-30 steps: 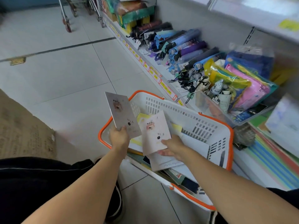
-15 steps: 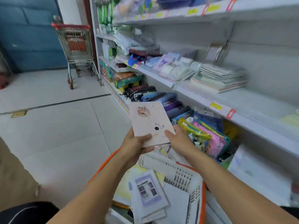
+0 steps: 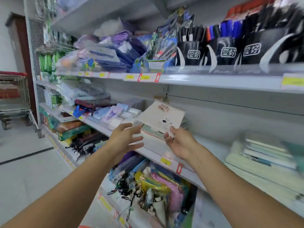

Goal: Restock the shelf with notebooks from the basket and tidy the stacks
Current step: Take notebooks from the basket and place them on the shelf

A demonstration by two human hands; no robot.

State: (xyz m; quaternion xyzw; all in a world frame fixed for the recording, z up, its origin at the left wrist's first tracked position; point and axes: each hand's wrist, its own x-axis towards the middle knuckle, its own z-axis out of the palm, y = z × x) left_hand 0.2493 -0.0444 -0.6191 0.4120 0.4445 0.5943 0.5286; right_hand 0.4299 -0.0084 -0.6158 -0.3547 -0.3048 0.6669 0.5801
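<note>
A person's left hand (image 3: 126, 137) hangs open-fingered before the shelf edge (image 3: 166, 159), while the right hand (image 3: 178, 142) pinches a pale notebook's (image 3: 162, 117) near edge atop a stack (image 3: 153, 132), cover tilted, far corner toward the back panel; open shelf lies rightward.

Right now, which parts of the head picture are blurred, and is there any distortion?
Head view: motion blur smears the notebook, both hands and the right-side stacks; the pen holders' labels stay readable; wide-angle bends the shelf edge.
</note>
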